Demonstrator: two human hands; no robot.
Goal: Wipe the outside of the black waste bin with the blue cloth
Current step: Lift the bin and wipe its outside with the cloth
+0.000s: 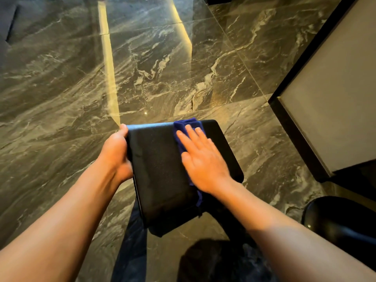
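The black waste bin (pixel 160 169) is a rectangular box held off the floor, one broad side turned up toward me. My left hand (pixel 116 153) grips its left edge, the thumb hooked over the far corner. My right hand (pixel 203 159) lies flat with fingers spread on the blue cloth (pixel 186 127), pressing it against the bin's upper right part. The cloth shows beyond my fingertips at the bin's far edge, and a strip of it hangs below my wrist. Most of the cloth is hidden under my palm.
Glossy dark marble floor tiles (pixel 162 68) lie all around. A grey cabinet or wall panel with a black edge (pixel 329 102) stands at the right. A round black object (pixel 341 218) sits low at the right. My dark-trousered legs (pixel 132 251) are below the bin.
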